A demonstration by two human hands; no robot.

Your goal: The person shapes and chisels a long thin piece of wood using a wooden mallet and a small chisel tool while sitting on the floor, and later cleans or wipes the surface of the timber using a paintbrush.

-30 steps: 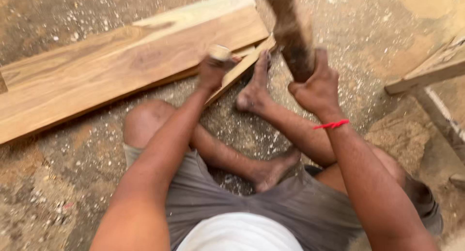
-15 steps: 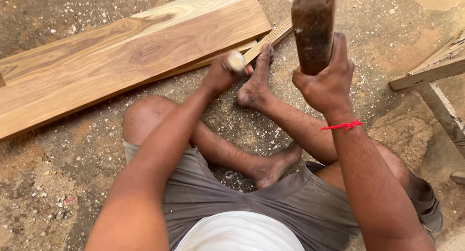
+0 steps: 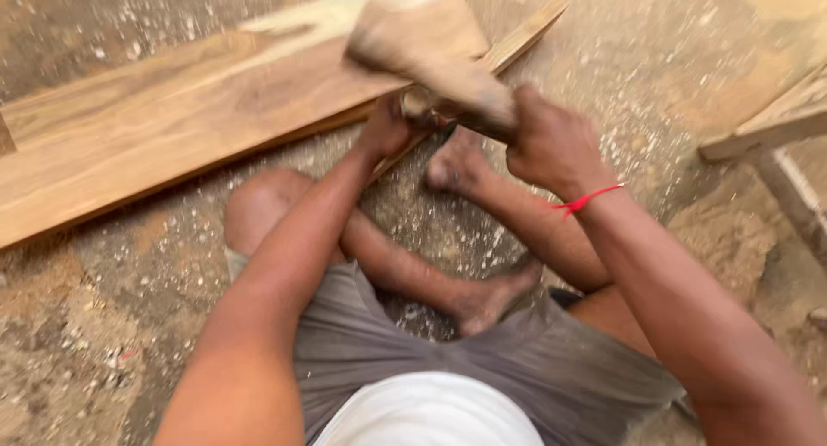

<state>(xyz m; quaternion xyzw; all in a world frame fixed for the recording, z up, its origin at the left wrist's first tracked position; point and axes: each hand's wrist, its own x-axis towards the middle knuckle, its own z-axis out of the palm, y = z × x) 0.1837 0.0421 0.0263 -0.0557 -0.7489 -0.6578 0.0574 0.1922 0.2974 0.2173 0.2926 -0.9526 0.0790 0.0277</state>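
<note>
1. A person is sitting on a dusty floor (image 3: 103, 325) strewn with wood chips, legs folded, looking down at both hands.
2. The right hand (image 3: 551, 145) is gripping a wooden mallet (image 3: 431, 58); its fingers are wrapped tight around the handle end. The mallet is blurring with motion and slanting from the hand toward 10 o'clock.
3. A red string (image 3: 586, 201) is sitting around the right wrist.
4. The left hand (image 3: 388, 127) is closing around a small tool just under the mallet head. The tool itself is hidden by blur and by the mallet, so I cannot tell what kind it is; the fingers look curled shut on it.
5. A narrow wooden strip (image 3: 525, 37) is lying at 12 o'clock from the hands, running toward 1 o'clock. The left hand is working at its near end.
6. One bare foot (image 3: 457, 166) is pressing down right beside the strip, between the two hands.
7. A wide plank (image 3: 155, 127) is lying at 10 o'clock from the hands, touching or just beside the strip; which one, I cannot tell.
8. The second foot (image 3: 491, 300) is resting at 6 o'clock from the hands.
9. A piece of pale wooden framing (image 3: 775, 127) is lying at 3 o'clock, well apart.
</note>
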